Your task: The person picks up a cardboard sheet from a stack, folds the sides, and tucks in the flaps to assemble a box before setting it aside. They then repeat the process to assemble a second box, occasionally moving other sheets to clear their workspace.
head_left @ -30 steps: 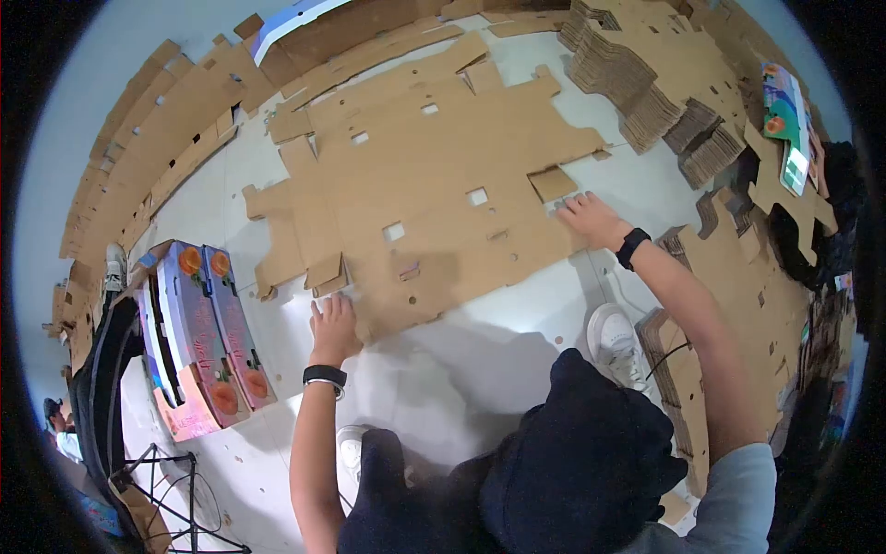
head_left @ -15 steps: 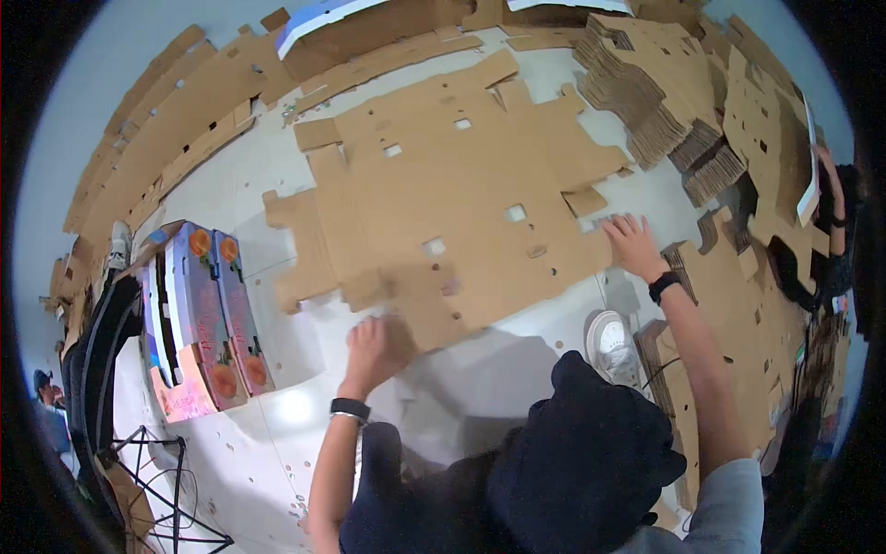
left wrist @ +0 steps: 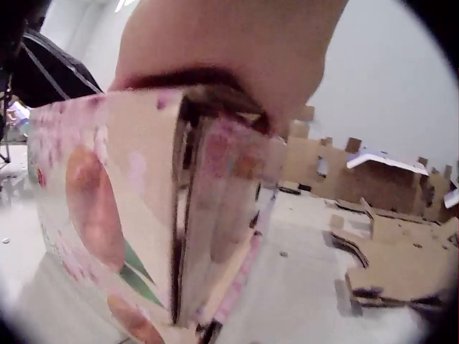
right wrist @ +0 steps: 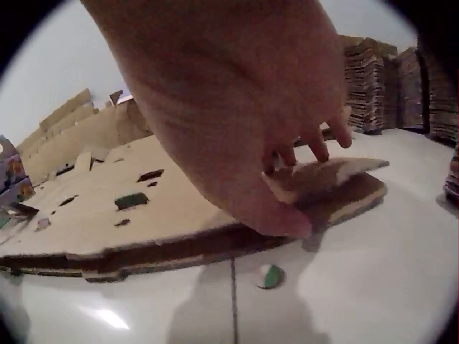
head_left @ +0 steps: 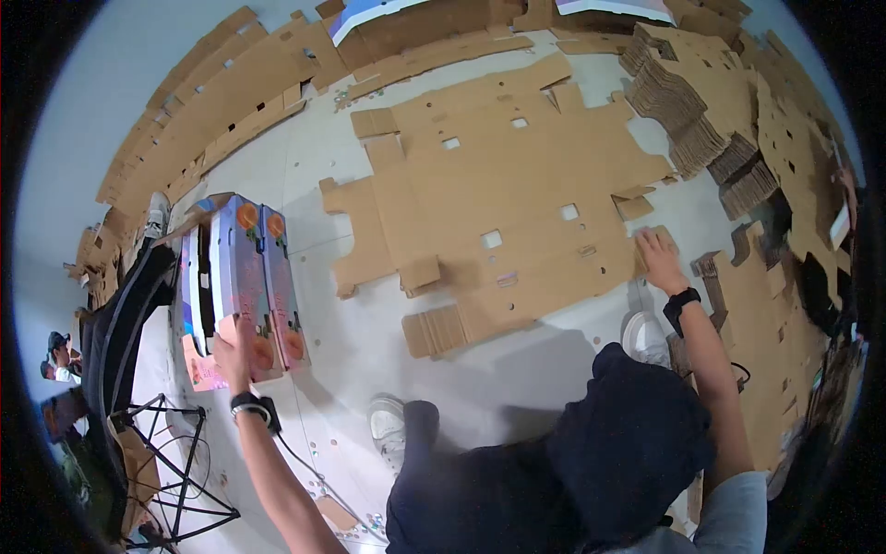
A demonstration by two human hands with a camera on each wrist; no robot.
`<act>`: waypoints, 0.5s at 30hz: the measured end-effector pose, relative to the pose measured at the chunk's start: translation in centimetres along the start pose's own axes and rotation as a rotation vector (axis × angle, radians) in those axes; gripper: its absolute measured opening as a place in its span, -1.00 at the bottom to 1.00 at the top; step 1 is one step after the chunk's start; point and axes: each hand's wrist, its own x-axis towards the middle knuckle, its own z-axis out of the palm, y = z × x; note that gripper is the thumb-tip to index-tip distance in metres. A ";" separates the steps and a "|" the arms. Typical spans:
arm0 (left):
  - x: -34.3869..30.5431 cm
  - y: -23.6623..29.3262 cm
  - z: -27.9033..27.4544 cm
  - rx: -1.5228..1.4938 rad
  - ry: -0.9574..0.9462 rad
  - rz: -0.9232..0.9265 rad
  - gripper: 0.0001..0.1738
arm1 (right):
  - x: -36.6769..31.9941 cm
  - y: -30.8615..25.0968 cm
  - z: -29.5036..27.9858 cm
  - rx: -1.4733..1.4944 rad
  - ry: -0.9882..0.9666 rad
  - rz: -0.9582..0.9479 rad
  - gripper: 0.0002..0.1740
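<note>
A large flat cardboard blank (head_left: 517,194) with cut-out slots lies on the white floor. At its right edge rests my right hand (head_left: 660,261); the right wrist view shows the fingers (right wrist: 315,147) spread over a small flap and the thumb low at the board's edge. Over on the left, my left hand (head_left: 233,351) grips the near top part of a printed fruit carton (head_left: 242,263). In the left wrist view the pink carton (left wrist: 107,179) fills the foreground, with the hand over its top and the fingertips hidden.
Stacks of cut cardboard (head_left: 678,102) stand at the back right, with more sheets (head_left: 761,342) along the right side. A black metal stand (head_left: 175,471) is at the lower left. Cardboard pieces (head_left: 245,69) line the back wall. Small scraps litter the floor.
My left hand has left the blank's near left corner and moved left onto the printed carton. My right hand stays at the blank's right edge. The head view has turned left.
</note>
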 end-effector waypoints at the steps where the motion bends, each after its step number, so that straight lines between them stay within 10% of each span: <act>1: -0.5 -1.3 1.0 0.012 0.105 0.030 0.03 | 0.0 -0.7 -1.2 0.006 -0.100 -0.001 -0.09; 7: -7.7 2.4 1.5 0.036 0.315 0.043 -0.02 | -0.2 -4.9 -7.2 0.342 -0.260 -0.194 -0.49; 15: -16.9 8.6 -2.8 -0.440 0.176 0.298 -0.13 | -1.5 -14.2 -17.5 0.652 -0.199 -0.503 -0.51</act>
